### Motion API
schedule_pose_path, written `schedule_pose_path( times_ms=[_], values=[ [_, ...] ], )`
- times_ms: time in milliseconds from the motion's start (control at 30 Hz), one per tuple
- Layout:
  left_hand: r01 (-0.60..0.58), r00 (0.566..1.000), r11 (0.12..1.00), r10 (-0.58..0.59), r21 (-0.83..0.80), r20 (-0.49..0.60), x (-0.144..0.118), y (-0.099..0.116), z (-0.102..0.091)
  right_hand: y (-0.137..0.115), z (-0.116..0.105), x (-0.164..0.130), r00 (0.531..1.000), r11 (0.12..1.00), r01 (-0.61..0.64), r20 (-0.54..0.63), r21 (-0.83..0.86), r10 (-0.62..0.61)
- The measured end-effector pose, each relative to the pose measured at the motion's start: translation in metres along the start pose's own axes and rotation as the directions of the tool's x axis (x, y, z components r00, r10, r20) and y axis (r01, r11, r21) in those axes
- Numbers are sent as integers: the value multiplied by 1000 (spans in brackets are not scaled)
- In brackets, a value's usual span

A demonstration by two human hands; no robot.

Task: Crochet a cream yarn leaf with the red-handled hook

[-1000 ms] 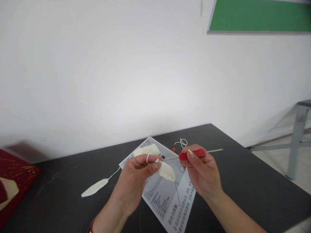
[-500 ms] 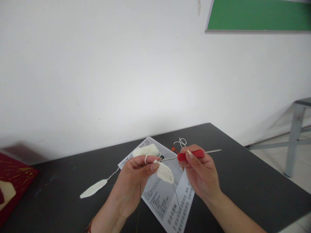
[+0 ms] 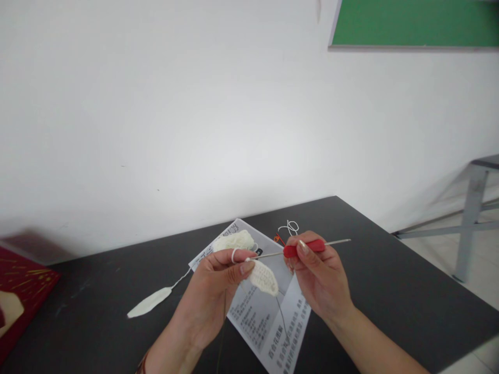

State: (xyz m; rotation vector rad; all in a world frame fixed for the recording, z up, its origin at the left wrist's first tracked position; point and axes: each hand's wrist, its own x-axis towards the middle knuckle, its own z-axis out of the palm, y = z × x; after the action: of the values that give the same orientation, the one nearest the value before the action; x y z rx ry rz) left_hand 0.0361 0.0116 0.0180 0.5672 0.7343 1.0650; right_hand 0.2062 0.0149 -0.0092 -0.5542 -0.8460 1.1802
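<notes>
The crochet piece (image 3: 264, 277), a small cream oval, hung above the printed sheet (image 3: 260, 311), pinched at its upper edge between the thumb and fingers of the left hand (image 3: 216, 296). White yarn (image 3: 235, 255) looped once round that hand's forefinger, and the fingers were clenched on the piece. Just right of the piece, the right hand (image 3: 317, 278) gripped the hook (image 3: 304, 248) by its red handle, thumb and fingers closed round it; the metal shaft ran left to the piece's top edge, where the tip was too small to make out, and the other bare end stuck out to the right, well away from the piece. Behind the piece, a second cream crochet lump (image 3: 234, 240) lay on the sheet's far corner. A flat cream leaf (image 3: 149, 303) on a thin yarn tail lay on the dark table (image 3: 390, 291), well left of the piece. A loose curl of white thread (image 3: 290, 227) and a small orange bit (image 3: 278, 239) lay beyond the piece, near the sheet's edge. A red box (image 3: 23, 291) sat far left of the piece, at the table's edge.
</notes>
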Motion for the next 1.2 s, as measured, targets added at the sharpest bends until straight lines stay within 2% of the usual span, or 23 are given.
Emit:
schedule_pose_path(
  times_ms=[633,1200],
  values=[
    [9,1000,1000,-9,-20,-2,0,0,0,2,1,-1,1000,1000,3,24,14,-3],
    [35,999,999,-34,-36,27,1,0,-3,2,-1,1,996,998,63,62,31,-65]
  ],
)
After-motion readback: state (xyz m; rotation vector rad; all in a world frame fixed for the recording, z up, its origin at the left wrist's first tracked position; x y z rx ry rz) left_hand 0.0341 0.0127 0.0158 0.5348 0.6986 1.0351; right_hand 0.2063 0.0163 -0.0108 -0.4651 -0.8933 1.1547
